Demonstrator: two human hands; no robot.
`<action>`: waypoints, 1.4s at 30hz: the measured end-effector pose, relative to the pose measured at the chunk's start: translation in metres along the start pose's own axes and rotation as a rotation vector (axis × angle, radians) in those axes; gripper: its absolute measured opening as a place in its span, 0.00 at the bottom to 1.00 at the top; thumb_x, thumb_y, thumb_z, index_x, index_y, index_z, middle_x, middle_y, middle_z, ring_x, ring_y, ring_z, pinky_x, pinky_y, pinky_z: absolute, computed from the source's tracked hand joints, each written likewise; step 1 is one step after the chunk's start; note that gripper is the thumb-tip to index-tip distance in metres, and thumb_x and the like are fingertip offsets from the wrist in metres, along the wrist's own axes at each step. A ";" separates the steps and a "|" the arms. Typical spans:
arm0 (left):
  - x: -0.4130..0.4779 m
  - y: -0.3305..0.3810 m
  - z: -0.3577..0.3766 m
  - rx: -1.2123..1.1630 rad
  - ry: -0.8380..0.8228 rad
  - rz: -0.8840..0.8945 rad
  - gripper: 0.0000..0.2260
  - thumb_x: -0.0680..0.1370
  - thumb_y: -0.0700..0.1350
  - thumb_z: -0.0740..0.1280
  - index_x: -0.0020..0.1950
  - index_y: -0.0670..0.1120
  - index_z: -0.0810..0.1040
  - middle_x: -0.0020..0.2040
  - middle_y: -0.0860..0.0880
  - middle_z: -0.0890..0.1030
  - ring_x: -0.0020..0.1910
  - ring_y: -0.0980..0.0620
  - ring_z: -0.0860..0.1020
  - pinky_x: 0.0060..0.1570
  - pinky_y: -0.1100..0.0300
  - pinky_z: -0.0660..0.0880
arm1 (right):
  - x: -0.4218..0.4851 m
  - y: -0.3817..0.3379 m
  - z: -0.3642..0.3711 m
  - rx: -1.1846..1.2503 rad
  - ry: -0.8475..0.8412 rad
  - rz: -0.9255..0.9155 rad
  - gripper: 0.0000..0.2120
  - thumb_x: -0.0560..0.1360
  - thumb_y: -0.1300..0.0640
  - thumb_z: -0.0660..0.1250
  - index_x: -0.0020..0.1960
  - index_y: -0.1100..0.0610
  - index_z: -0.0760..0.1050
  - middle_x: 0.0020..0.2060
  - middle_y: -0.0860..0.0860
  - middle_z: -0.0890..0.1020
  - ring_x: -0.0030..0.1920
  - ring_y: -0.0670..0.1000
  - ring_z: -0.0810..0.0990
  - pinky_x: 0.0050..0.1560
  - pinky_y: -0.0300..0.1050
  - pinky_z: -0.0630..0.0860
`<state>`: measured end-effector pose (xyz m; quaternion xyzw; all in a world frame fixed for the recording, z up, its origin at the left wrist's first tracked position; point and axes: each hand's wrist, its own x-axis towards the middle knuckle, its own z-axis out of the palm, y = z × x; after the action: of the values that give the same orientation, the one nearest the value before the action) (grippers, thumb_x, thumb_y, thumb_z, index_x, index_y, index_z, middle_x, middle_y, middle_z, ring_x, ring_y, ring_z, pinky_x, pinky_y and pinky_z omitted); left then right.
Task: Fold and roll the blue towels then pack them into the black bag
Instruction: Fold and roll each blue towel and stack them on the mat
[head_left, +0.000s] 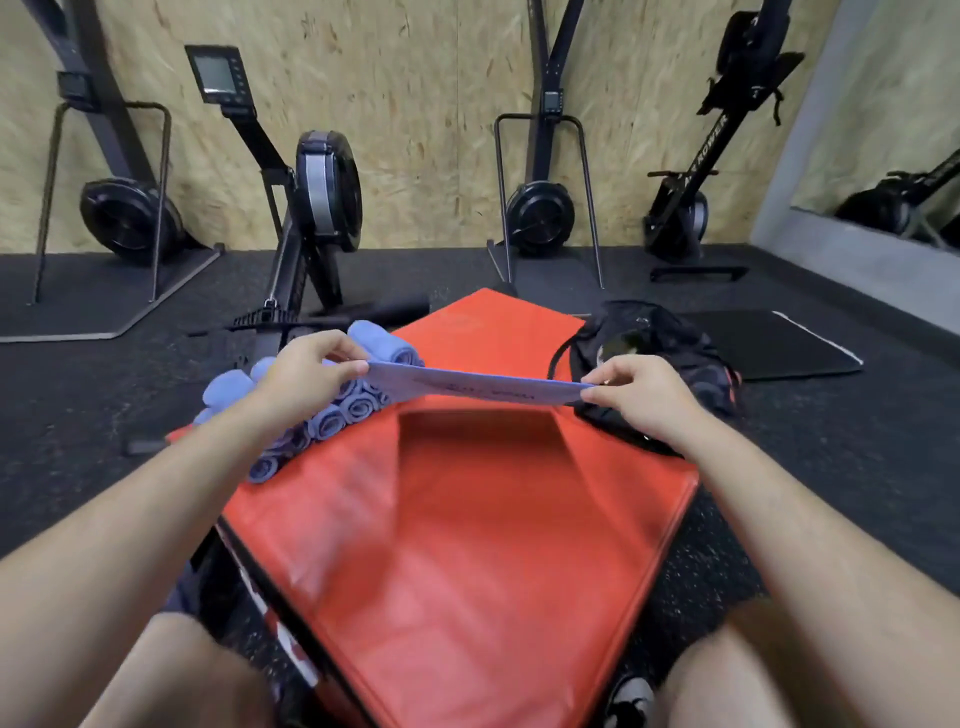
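the left hand (306, 371) and the right hand (636, 395) hold 1 blue towel (467, 384) stretched flat between them, in the air above a red pad (467, 545). each hand pinches 1 end of the cloth between the thumb and curled fingers. the towel sags a little in the middle and throws a dark shadow on the pad below it. faint print shows near its front edge, too blurred to read

a heap of rolled blue towels (332, 421) lies on the far left corner of the pad, just beyond and under the left hand, with the spiral ends of several rolls facing the camera. the black bag (660, 348) sits at the far right edge of the pad, behind the right hand, its mouth slack and partly open; what is inside cannot be told

the pad rests on a dark speckled floor (78, 415). a black mat (769, 348) lies on the floor to the right of the bag. several black rowing machines (322, 192) stand along a chipboard wall (415, 104) at the back. the person's bare knees (779, 675) show at the bottom corners of the view
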<state>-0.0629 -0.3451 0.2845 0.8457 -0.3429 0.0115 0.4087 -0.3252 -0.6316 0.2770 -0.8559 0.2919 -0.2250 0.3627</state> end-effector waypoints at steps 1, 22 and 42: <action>-0.011 -0.010 0.011 0.011 -0.033 -0.015 0.04 0.77 0.42 0.73 0.44 0.49 0.80 0.41 0.53 0.82 0.41 0.52 0.77 0.41 0.67 0.70 | -0.009 0.015 0.011 0.014 -0.035 0.026 0.04 0.71 0.59 0.76 0.43 0.52 0.84 0.37 0.47 0.85 0.34 0.41 0.78 0.39 0.37 0.74; -0.077 -0.091 0.069 0.057 -0.227 -0.065 0.10 0.78 0.38 0.68 0.44 0.50 0.84 0.44 0.49 0.83 0.42 0.50 0.78 0.51 0.52 0.75 | -0.021 0.073 0.073 -0.083 -0.320 -0.019 0.06 0.75 0.63 0.72 0.49 0.54 0.86 0.41 0.51 0.85 0.39 0.45 0.76 0.40 0.31 0.70; 0.012 -0.154 0.136 0.316 -0.315 0.017 0.10 0.74 0.34 0.68 0.45 0.48 0.83 0.45 0.47 0.79 0.47 0.46 0.78 0.48 0.57 0.70 | 0.063 0.131 0.145 -0.309 -0.317 0.048 0.12 0.73 0.61 0.72 0.56 0.56 0.83 0.36 0.41 0.75 0.36 0.44 0.74 0.44 0.38 0.66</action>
<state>0.0014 -0.3801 0.0925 0.8877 -0.4036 -0.0636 0.2123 -0.2374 -0.6768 0.0973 -0.9189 0.2824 -0.0315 0.2737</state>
